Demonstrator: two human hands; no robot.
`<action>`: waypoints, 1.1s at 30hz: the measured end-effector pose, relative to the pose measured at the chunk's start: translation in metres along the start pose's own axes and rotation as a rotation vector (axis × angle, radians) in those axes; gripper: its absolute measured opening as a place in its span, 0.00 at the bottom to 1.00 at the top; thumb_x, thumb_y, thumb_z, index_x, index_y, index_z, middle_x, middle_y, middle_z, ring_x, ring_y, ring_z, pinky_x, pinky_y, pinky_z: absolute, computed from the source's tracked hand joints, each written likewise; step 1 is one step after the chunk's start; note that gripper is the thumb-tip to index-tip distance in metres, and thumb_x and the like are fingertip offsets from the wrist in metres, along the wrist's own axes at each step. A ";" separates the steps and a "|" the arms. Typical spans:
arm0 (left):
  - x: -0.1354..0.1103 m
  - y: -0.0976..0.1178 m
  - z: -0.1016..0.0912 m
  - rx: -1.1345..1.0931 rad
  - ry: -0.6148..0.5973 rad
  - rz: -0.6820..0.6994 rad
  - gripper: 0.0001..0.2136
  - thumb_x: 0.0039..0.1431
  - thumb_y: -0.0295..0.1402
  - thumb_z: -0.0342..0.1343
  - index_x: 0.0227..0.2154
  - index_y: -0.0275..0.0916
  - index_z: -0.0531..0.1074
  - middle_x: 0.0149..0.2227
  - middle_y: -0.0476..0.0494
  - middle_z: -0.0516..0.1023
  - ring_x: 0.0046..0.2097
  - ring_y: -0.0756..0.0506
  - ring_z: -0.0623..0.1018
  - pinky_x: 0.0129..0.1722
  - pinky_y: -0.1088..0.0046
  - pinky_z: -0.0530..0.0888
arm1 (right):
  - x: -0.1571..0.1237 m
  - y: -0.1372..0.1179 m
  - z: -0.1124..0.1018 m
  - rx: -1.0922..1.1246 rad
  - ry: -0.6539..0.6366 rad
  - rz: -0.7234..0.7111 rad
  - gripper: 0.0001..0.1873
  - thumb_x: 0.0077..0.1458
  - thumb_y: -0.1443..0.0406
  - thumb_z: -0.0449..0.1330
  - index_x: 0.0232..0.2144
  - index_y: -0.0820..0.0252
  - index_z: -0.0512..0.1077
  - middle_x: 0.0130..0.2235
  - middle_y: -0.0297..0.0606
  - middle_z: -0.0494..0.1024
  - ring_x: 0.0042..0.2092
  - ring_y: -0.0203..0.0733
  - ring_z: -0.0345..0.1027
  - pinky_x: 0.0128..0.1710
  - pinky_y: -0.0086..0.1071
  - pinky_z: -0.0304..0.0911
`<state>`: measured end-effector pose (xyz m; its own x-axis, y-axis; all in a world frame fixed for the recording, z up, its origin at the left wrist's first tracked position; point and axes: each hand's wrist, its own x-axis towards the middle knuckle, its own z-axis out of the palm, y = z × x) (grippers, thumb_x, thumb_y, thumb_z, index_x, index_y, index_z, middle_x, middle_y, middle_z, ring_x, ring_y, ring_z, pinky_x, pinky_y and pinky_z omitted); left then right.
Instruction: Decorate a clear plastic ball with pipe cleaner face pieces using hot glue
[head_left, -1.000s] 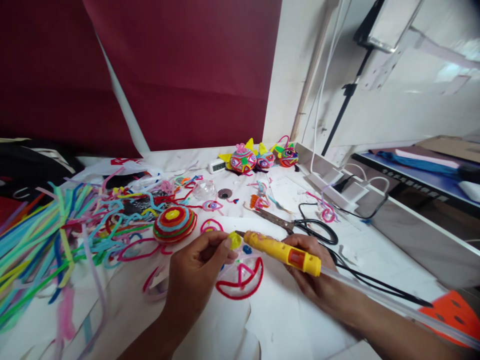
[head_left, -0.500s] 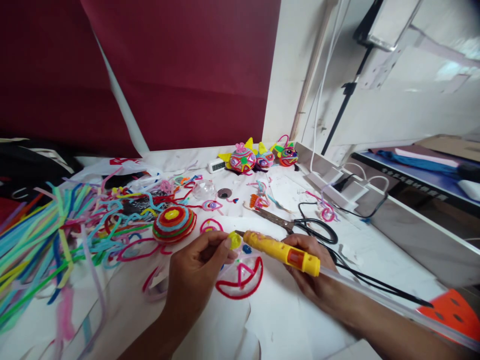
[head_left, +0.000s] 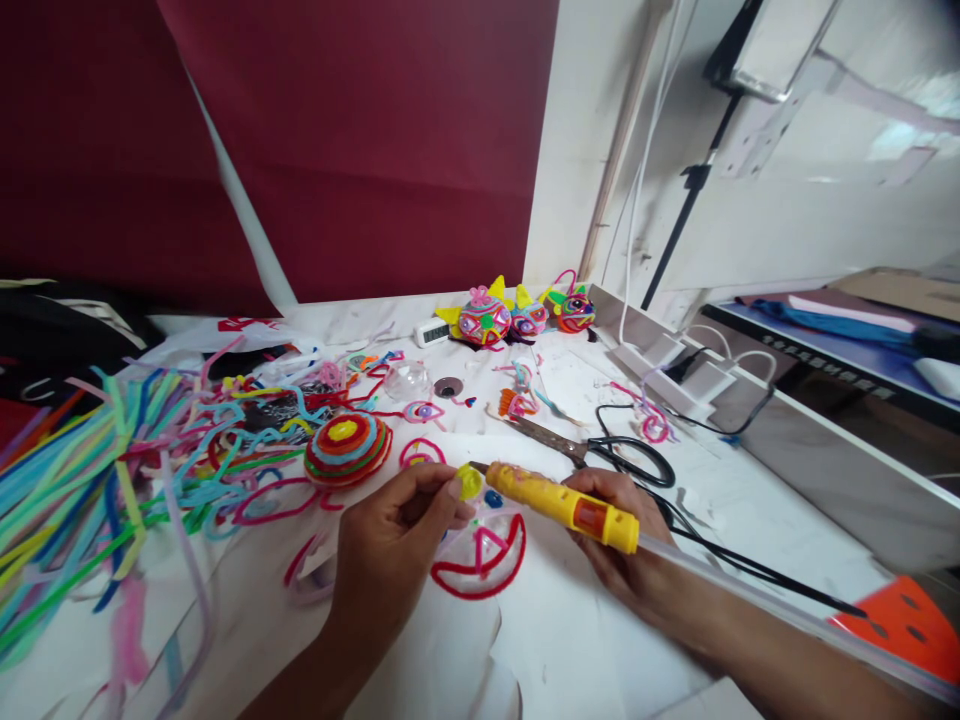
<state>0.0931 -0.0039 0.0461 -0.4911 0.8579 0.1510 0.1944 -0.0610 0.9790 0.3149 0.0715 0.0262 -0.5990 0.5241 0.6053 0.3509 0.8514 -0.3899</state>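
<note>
Between thumb and fingers, my left hand (head_left: 401, 535) pinches a small yellow coiled disc (head_left: 470, 482). My right hand (head_left: 622, 540) is wrapped round a yellow hot glue gun (head_left: 559, 503), a clear glue stick (head_left: 720, 578) running out of its back end. The gun's dark nozzle tip is at the disc's upper edge; whether they touch I cannot tell. Below lies a clear piece edged with a red pipe-cleaner crescent (head_left: 480, 592), with a pink triangle on it and a small blue bead-like piece (head_left: 493, 498) near it. Left of my hand sits a half ball wound in striped pipe cleaners (head_left: 349, 450).
Loose pipe cleaners (head_left: 75, 480) heap at the left. Black-handled scissors (head_left: 634, 460) lie beyond my right hand, near black cords. Several finished colourful figures (head_left: 486, 318) and a white digital timer (head_left: 431, 332) stand at the back. A power strip (head_left: 667, 380) runs along the right.
Almost nothing differs. Both hands, the disc and the glue gun hold practically the same position; the view has shifted very slightly.
</note>
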 end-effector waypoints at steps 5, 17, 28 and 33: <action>0.000 0.000 0.001 -0.024 0.001 -0.030 0.08 0.52 0.36 0.62 0.32 0.37 0.76 0.23 0.49 0.81 0.26 0.48 0.82 0.28 0.77 0.80 | 0.002 -0.002 -0.001 0.021 0.002 0.016 0.13 0.59 0.69 0.52 0.46 0.55 0.58 0.38 0.40 0.73 0.33 0.40 0.70 0.31 0.32 0.67; 0.007 -0.005 -0.003 -0.142 0.008 -0.104 0.12 0.50 0.38 0.65 0.33 0.35 0.76 0.25 0.48 0.82 0.26 0.49 0.81 0.28 0.77 0.80 | 0.018 0.021 -0.010 0.669 -0.176 0.660 0.18 0.53 0.54 0.64 0.37 0.59 0.65 0.31 0.33 0.70 0.24 0.33 0.63 0.21 0.29 0.63; 0.004 0.000 -0.004 -0.177 -0.021 -0.068 0.11 0.51 0.38 0.64 0.33 0.35 0.75 0.25 0.48 0.81 0.27 0.48 0.81 0.28 0.76 0.80 | 0.011 0.069 -0.011 0.506 -0.359 0.829 0.21 0.52 0.54 0.63 0.42 0.60 0.64 0.33 0.39 0.77 0.28 0.40 0.71 0.26 0.34 0.69; 0.004 0.002 -0.004 -0.175 -0.032 -0.047 0.10 0.52 0.37 0.63 0.33 0.36 0.75 0.26 0.48 0.81 0.27 0.48 0.81 0.29 0.76 0.80 | 0.020 0.050 -0.023 -0.196 -0.216 0.534 0.15 0.55 0.60 0.58 0.43 0.62 0.71 0.38 0.47 0.78 0.37 0.50 0.72 0.36 0.41 0.66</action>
<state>0.0886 -0.0025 0.0489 -0.4682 0.8776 0.1029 0.0200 -0.1059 0.9942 0.3365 0.1249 0.0349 -0.4290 0.8811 0.1992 0.7565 0.4709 -0.4537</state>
